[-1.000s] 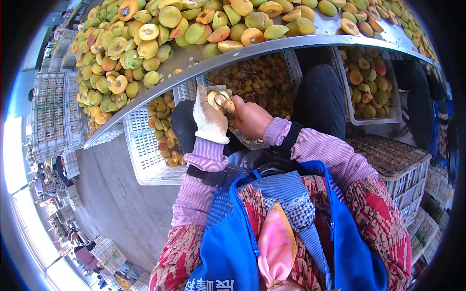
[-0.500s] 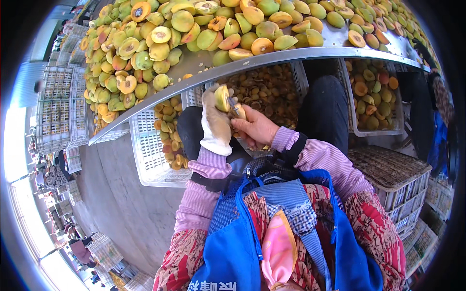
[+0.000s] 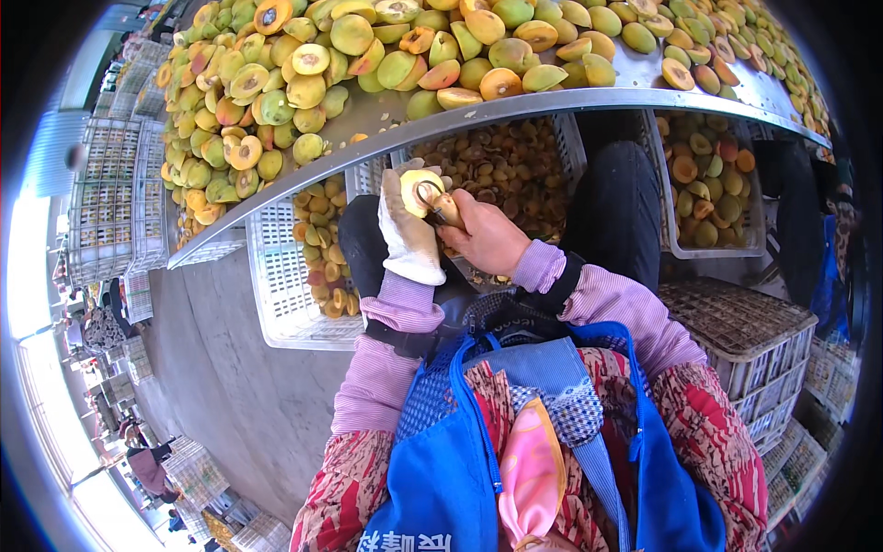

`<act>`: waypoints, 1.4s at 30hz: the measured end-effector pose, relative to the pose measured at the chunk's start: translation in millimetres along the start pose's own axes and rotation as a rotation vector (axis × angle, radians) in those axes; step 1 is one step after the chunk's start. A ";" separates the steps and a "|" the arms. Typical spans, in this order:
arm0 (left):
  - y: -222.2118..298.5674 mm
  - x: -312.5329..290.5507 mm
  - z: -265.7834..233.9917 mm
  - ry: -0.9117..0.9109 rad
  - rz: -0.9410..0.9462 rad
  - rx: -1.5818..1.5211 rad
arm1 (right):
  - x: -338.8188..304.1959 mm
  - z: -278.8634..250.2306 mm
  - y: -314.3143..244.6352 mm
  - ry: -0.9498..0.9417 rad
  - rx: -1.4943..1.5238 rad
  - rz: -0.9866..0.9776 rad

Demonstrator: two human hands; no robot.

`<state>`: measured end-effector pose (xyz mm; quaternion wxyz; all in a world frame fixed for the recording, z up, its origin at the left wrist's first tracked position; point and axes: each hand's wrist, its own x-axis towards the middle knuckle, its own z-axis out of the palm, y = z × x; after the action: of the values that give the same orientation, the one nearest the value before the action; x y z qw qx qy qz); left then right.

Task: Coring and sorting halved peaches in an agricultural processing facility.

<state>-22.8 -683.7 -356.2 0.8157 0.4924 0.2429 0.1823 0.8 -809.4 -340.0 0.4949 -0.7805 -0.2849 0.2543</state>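
Observation:
My left hand [image 3: 403, 237], in a whitish work glove with a stained palm, cups a yellow peach half [image 3: 414, 187] with its cut face turned up. In my bare right hand [image 3: 494, 239] is a pitting knife [image 3: 448, 211] with a short light handle, gripped close to the blade. Its dark, curved, loop-shaped blade lies against the middle of the cut face. Both hands meet just below the metal table's edge, above a crate. Whether the stone is still in the fruit cannot be made out.
Halved peaches [image 3: 303, 92] are heaped on the metal table [image 3: 515, 109]. Beneath it stand a crate of small brown-orange pieces [image 3: 501, 156], a white crate [image 3: 276, 294] of halves at left and another crate [image 3: 706, 248] at right. Stacked crates [image 3: 745, 340] stand beside my right arm.
My left hand has tilted the peach half so its cut face shows upward. The looped blade has come onto that face, while my right hand stays nearly in place.

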 end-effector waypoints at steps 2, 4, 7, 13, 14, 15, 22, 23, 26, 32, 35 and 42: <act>-2.0 -0.6 0.4 -0.006 -0.001 0.022 | 1.4 3.4 1.2 0.026 -0.004 -0.018; -1.7 -2.7 4.1 0.002 0.019 -0.032 | 1.1 2.4 -2.9 0.016 -0.015 0.012; 2.2 -6.6 10.0 0.033 0.009 -0.070 | 0.5 3.8 -6.6 0.007 -0.024 0.055; -0.7 -1.2 6.7 0.073 0.035 -0.045 | 2.8 5.2 -4.1 0.012 -0.055 0.066; -0.8 -1.4 6.5 0.075 0.033 -0.044 | 3.2 3.5 -3.3 -0.016 -0.078 0.067; -0.4 -1.9 6.7 0.082 0.004 -0.044 | 3.2 2.0 -2.1 -0.018 -0.077 0.069; 14.4 3.4 17.8 0.120 -0.295 -0.096 | 6.7 -12.9 11.6 -0.197 -0.042 0.062; 11.1 4.1 11.2 -0.067 -0.232 -0.184 | 8.1 -14.3 11.5 -0.235 0.026 0.102; 10.3 -1.0 13.7 0.053 -0.173 -0.031 | 5.3 -13.6 16.6 -0.253 0.044 0.084; 14.2 7.1 9.1 0.018 -0.392 -0.056 | 0.0 -14.3 16.8 -0.268 -0.110 0.050; 10.7 0.4 10.2 0.046 -0.302 -0.032 | 1.6 -11.9 20.9 -0.287 -0.001 0.064; 7.8 6.0 3.5 0.053 -0.348 -0.102 | 5.3 -9.5 24.8 -0.294 -0.095 0.044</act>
<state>-16.4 -679.5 -349.2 0.8521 0.3960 0.3363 0.0635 15.8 -820.4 -359.8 0.4048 -0.7633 -0.3491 0.3629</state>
